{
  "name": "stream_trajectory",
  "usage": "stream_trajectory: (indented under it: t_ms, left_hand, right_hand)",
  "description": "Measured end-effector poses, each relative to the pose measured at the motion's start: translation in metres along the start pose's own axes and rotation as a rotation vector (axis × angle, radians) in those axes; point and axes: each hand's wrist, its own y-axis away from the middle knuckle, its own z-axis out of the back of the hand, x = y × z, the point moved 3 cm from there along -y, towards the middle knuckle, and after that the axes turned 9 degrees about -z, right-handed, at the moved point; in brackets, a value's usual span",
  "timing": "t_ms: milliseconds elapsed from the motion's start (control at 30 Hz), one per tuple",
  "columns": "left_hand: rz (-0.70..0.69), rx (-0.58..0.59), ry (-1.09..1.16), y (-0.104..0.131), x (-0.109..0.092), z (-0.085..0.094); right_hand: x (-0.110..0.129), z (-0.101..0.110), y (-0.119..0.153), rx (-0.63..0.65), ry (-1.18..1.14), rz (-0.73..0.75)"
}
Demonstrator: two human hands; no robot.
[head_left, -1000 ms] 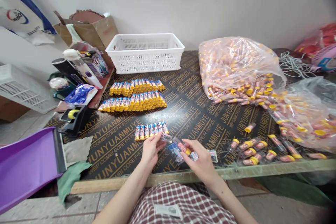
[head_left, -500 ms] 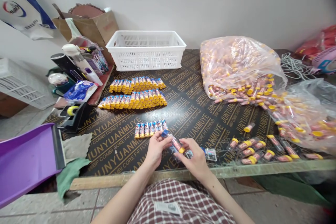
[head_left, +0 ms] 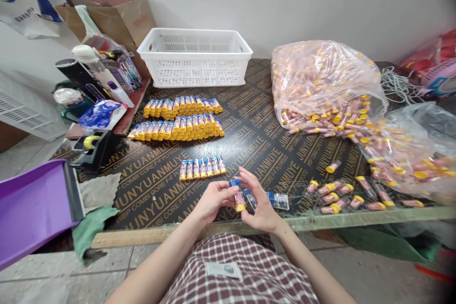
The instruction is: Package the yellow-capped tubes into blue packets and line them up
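Before me, the dark tabletop (head_left: 249, 118) runs back from its pale front edge (head_left: 149, 236). A bulging clear bag (head_left: 320, 66) fills the back right; the white basket (head_left: 195, 69) stands back left, with two stacked rows of tubes (head_left: 178, 126) before it and a short row (head_left: 203, 167) nearer me. My right hand (head_left: 261, 211) curves loosely with fingers apart; whether its thumb touches anything I can't tell. My left hand (head_left: 215, 202) pinches the blue end of one tube (head_left: 238, 198), between both hands, its yellow end toward me. I'd judge a light pinch best, so the blue wrap stays uncreased, with my right thumb steadying the yellow end. My forearms cross the front edge, so elbow room is short there; open room lies left of the short row and between it and the stacks.
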Motion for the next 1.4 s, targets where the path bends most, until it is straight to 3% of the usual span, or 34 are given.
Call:
stream_trajectory:
  t_ms: [100,800,900,1033,1100,1167,1267,1333,1400]
  left_hand:
    - [0.011,-0.02,-0.005,0.001,0.002,-0.001]
    - [-0.015,-0.04,-0.009,0.004,0.002,0.0]
    - [-0.101,-0.178,-0.146,0.0,-0.017,0.028]
    - [-0.335,-0.578,-0.659,-0.002,-0.063,0.101]
    - [-0.337,-0.755,-0.973,-0.001,-0.078,0.135]
    - [-0.264,-0.77,-1.188,-0.003,-0.083,0.159]
    - [-0.184,-0.695,-1.371,-0.008,-0.082,0.172]
    - [-0.163,-0.659,-1.417,-0.009,-0.082,0.17]
    - [-0.203,-0.711,-1.468,-0.008,-0.084,0.162]
  right_hand:
    - [-0.003,-0.002,0.002,0.052,-0.061,-0.023]
    - [0.0,-0.008,0.001,0.038,-0.205,-0.018]
    - [-0.003,0.003,0.0,0.008,-0.184,-0.032]
    - [-0.021,0.03,0.004,-0.129,-0.113,-0.098]
    - [-0.03,0.04,0.007,-0.184,-0.058,-0.133]
    - [-0.035,0.044,0.01,-0.216,0.01,-0.149]
    - [-0.035,0.045,0.012,-0.221,0.136,-0.148]
    - [-0.037,0.051,0.014,-0.23,0.255,-0.155]
    - [-0.044,0.067,0.017,-0.294,0.416,-0.188]
